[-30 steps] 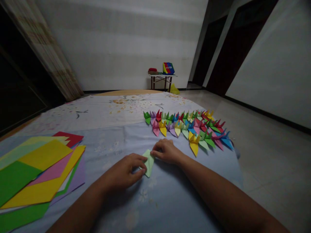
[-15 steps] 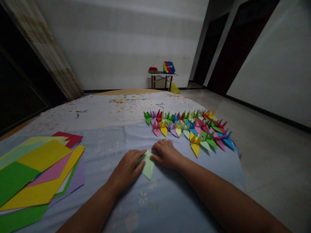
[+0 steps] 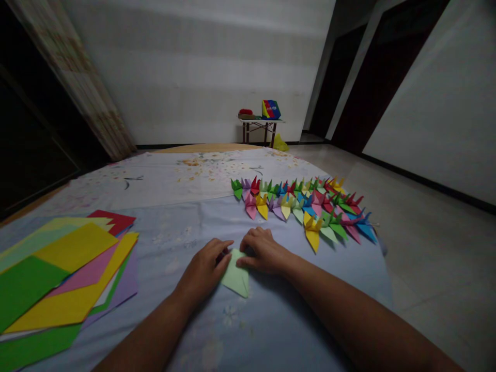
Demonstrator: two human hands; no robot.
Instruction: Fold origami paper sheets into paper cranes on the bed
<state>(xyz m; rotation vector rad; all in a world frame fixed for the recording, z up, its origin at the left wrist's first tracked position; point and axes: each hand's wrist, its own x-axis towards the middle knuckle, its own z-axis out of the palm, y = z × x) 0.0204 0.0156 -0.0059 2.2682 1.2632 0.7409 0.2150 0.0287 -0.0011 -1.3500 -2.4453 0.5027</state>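
Note:
A pale green folded paper [image 3: 236, 278] lies flat on the light blue cloth [image 3: 271, 320] in front of me. My left hand [image 3: 203, 268] rests on its left edge, fingers laid flat across the paper. My right hand [image 3: 262, 250] presses on its upper right corner with curled fingers. Both hands touch the paper from opposite sides. Beyond the right hand stand rows of several small folded paper figures [image 3: 306, 206] in green, pink, yellow, red and blue.
A loose stack of coloured paper sheets [image 3: 62, 268], yellow, green, pink, purple and red, lies at the left. A white patterned cloth [image 3: 174, 175] covers the far part. A small table with boxes [image 3: 261, 121] stands by the far wall. Bare floor [image 3: 426, 232] runs along the right.
The pale green paper has been pressed down flat and now shows a wider face. My left hand went from pinching its edge to lying flat on it. Both hands shifted slightly.

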